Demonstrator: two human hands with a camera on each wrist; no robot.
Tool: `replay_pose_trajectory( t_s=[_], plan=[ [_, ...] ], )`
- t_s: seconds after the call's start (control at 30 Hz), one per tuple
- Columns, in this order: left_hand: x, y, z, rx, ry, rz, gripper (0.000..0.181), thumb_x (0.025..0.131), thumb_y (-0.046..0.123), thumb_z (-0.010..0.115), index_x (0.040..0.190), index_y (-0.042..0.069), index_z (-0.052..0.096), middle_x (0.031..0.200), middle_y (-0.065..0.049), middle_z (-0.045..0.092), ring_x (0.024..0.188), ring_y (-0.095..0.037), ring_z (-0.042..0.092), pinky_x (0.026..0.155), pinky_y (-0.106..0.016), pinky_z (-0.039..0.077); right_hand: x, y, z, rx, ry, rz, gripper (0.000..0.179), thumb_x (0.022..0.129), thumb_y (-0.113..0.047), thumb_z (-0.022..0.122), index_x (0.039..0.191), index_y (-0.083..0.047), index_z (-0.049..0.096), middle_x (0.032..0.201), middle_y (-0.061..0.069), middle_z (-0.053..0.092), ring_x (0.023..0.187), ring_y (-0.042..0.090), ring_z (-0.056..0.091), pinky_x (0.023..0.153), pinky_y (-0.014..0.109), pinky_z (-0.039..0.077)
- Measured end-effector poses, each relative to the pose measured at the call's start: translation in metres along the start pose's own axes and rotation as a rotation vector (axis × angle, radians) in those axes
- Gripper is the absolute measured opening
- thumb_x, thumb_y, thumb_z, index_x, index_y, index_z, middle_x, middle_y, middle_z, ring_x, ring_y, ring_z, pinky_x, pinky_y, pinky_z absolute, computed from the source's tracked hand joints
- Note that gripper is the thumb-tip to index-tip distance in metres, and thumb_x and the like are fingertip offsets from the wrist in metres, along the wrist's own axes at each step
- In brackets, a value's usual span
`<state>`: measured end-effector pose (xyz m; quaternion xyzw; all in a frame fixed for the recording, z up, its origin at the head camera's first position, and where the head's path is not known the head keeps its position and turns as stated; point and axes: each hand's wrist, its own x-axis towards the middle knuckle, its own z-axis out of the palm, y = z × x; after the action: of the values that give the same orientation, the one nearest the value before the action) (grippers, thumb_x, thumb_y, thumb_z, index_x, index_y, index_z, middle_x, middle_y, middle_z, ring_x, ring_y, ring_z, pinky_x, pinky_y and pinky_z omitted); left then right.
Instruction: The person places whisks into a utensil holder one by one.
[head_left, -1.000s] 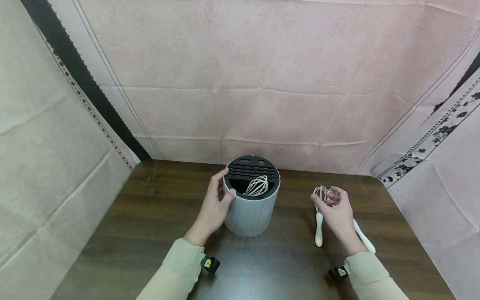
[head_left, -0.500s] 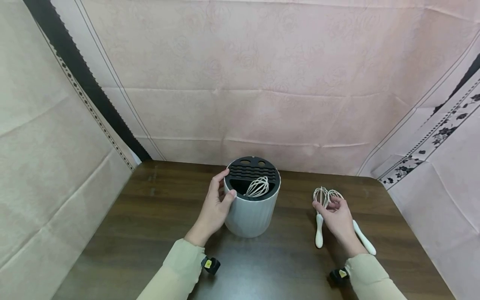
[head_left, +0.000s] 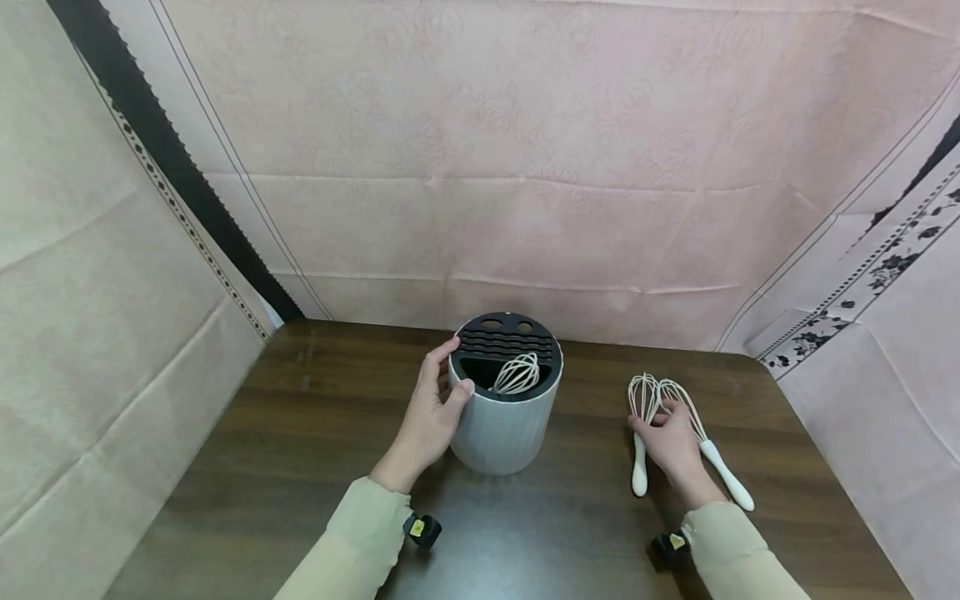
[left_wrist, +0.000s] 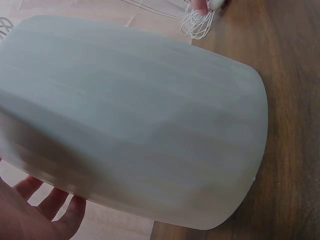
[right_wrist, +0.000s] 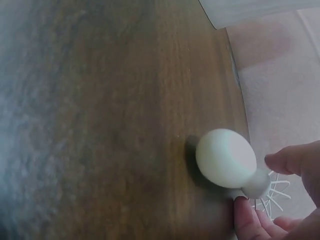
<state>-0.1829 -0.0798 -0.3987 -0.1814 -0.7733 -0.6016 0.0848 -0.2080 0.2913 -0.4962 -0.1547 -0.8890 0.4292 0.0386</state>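
Note:
My left hand holds the white ribbed utensil holder, its thumb and fingers spread along the upper left side. A black slotted lid tops the holder, and the wire head of one whisk shows in its wide opening. At the right, my right hand has thumb and fingers either side of another white whisk, near where wires meet handle. In the right wrist view a gap shows between the thumb and that whisk's handle. A third whisk lies just right of the hand.
The brown wooden table has rounded far corners. Pale patterned cloth hangs behind it and along both sides. The holder stands near the far edge, left of the two loose whisks.
My right hand has come down from the whisks' wire heads toward the left whisk's neck, uncovering more of the right whisk. The left hand and holder stay in place.

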Motion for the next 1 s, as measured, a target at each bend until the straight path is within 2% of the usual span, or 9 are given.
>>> replay_pose_trajectory(
  t_s=[0.17,0.37,0.57,0.77,0.9,1.0],
  plan=[
    [0.000,-0.001,0.000,0.010,0.001,0.002,0.056,0.100,0.019,0.048,0.150,0.014,0.025,0.152,-0.011,0.025,0.127,-0.036,0.039,0.102,-0.054,0.038,0.001,0.000,-0.001,-0.026,-0.030,-0.004,0.078,0.090,-0.024,0.064,0.144,0.010,0.018,0.119,0.033,0.051,0.105,0.041,0.054,0.083,0.048,0.046],
    [-0.001,0.000,0.000,0.009,0.002,-0.007,0.056,0.100,0.019,0.049,0.150,0.014,0.025,0.152,-0.011,0.025,0.128,-0.035,0.039,0.102,-0.054,0.038,0.001,0.000,0.000,-0.024,-0.046,-0.005,0.076,0.090,-0.020,0.062,0.143,0.011,0.018,0.117,0.034,0.051,0.105,0.042,0.054,0.084,0.049,0.045],
    [0.000,0.000,0.000,0.012,0.004,0.000,0.056,0.100,0.019,0.049,0.150,0.014,0.026,0.152,-0.011,0.025,0.128,-0.034,0.039,0.103,-0.054,0.037,-0.001,-0.004,0.001,0.019,-0.036,-0.029,0.072,0.090,-0.014,0.061,0.143,0.010,0.020,0.111,0.030,0.058,0.099,0.036,0.058,0.079,0.040,0.048],
    [0.000,0.000,0.000,0.017,0.002,-0.003,0.055,0.100,0.020,0.048,0.150,0.015,0.025,0.152,-0.010,0.024,0.128,-0.033,0.039,0.103,-0.053,0.037,-0.003,-0.022,-0.005,0.083,-0.023,-0.085,0.070,0.092,-0.013,0.061,0.145,0.009,0.020,0.111,0.029,0.059,0.096,0.031,0.059,0.068,0.027,0.049],
    [0.000,0.000,0.000,0.012,0.001,-0.007,0.055,0.100,0.019,0.048,0.150,0.014,0.025,0.152,-0.011,0.024,0.128,-0.035,0.039,0.102,-0.053,0.038,-0.005,-0.039,-0.012,0.129,0.009,-0.119,0.070,0.091,-0.014,0.062,0.145,0.006,0.022,0.113,0.026,0.059,0.088,0.018,0.061,0.065,0.021,0.048],
    [0.000,0.000,0.000,0.009,0.001,-0.003,0.056,0.100,0.019,0.048,0.150,0.013,0.025,0.152,-0.012,0.024,0.128,-0.036,0.039,0.102,-0.054,0.038,-0.010,-0.055,-0.020,0.202,0.028,-0.148,0.069,0.091,-0.012,0.063,0.145,0.004,0.023,0.114,0.025,0.058,0.079,0.008,0.061,0.063,0.020,0.049]
  ],
)
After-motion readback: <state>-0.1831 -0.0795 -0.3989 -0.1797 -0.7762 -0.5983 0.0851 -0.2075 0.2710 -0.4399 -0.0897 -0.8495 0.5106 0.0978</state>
